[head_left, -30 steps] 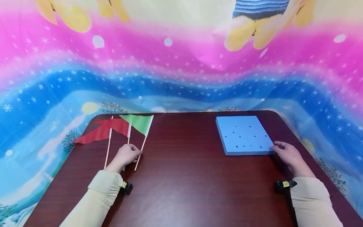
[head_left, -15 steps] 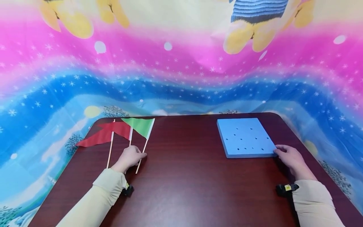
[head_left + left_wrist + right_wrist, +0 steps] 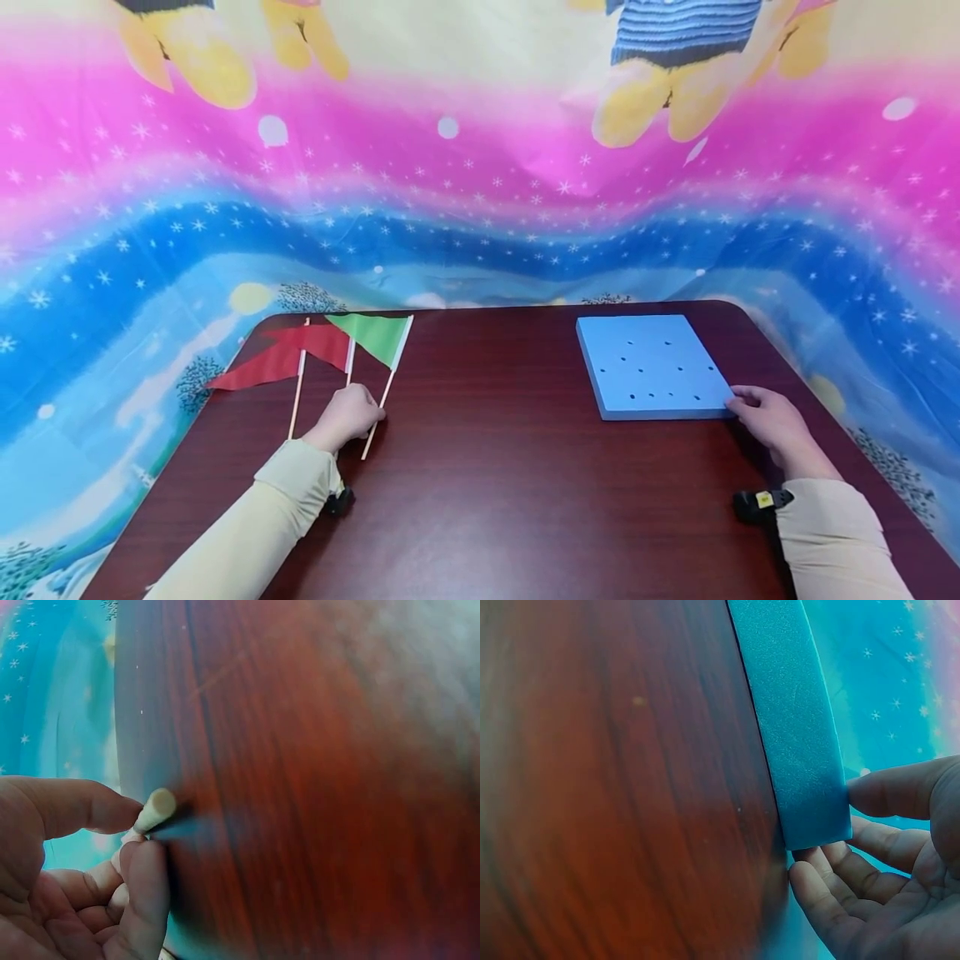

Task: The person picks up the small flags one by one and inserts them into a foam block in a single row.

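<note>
Head view: a dark reddish-brown wooden surface (image 3: 480,500) fills the lower frame, in front of a pink and blue backdrop (image 3: 480,183) scattered with white snowflakes. Left of centre, the left hand (image 3: 347,415) pinches the thin wooden stick (image 3: 387,387) of a green flag (image 3: 378,337). Just to the left of that flag are a middle red flag (image 3: 330,344), its stick partly hidden by the hand, and a left red flag (image 3: 258,367). At centre right, a flat blue block (image 3: 652,362) with small dark holes in its top lies on the surface. The right hand (image 3: 776,423) holds its lower right corner.

Left wrist view: at lower left, thumb and fingers (image 3: 146,892) are closed on the stick, its pale round end facing the camera.

Right wrist view: the block's plain side runs from top centre down towards the lower right. The thumb presses its right-hand edge, and the fingers bend in at its lower end, gripping the corner
</note>
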### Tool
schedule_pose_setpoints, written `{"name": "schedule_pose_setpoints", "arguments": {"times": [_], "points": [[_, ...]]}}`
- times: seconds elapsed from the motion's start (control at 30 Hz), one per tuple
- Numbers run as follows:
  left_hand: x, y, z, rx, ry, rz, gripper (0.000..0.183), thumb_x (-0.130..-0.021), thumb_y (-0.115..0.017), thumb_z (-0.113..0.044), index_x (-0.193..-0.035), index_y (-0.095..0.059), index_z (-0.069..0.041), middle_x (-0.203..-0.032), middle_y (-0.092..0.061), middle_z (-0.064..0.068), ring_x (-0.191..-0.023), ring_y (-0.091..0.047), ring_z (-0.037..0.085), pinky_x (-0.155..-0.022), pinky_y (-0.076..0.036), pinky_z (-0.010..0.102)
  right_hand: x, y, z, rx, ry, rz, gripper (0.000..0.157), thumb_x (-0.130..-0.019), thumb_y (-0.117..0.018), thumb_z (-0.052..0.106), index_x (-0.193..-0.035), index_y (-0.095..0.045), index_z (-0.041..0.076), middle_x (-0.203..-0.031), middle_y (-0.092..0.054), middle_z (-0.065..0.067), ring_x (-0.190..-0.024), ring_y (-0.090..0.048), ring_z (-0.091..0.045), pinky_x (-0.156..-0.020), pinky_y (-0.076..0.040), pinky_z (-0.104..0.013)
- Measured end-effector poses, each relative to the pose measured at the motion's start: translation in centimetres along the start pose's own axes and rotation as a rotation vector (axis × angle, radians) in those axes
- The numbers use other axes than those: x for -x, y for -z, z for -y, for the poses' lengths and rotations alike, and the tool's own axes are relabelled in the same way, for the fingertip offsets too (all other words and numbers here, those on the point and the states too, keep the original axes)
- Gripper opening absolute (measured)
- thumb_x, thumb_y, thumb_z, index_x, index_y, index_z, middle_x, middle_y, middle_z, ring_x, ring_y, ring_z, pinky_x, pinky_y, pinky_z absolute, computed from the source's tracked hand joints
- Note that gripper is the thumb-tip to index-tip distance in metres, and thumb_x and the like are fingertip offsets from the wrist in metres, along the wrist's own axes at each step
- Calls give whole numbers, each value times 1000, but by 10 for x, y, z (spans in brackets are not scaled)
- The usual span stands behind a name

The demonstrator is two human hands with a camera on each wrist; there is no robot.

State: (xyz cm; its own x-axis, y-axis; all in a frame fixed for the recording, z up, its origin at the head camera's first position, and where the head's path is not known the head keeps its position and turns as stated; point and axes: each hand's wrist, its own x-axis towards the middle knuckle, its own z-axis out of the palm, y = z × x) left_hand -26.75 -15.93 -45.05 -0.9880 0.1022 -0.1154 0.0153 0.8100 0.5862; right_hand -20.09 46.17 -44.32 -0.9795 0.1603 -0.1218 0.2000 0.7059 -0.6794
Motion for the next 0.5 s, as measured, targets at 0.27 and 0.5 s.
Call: {"name": "schedule_pose_setpoints", "arguments": {"times": [0.27,0.5], "points": [[-2,0,0,7,24,-14,38,-86,-66,-6,-52,-51,-13,-48,-47,-2,-43,-58,14,-54,-51,28,2,-2,0,-2,-15,-15,57,-108,-46,24,-143,-38,-20,-138,-41,-45,-118,-47,-55,-95,-47,-63],[-2,3,-1,-65,3,2,42,-87,-64,-6,-50,-46,-14,-45,-45,-1,-43,-54,16,-53,-46,30,2,-2,2,5,6,-29,55,-108,-47,22,-141,-40,-21,-133,-46,-44,-113,-53,-51,-91,-50,-58]]}}
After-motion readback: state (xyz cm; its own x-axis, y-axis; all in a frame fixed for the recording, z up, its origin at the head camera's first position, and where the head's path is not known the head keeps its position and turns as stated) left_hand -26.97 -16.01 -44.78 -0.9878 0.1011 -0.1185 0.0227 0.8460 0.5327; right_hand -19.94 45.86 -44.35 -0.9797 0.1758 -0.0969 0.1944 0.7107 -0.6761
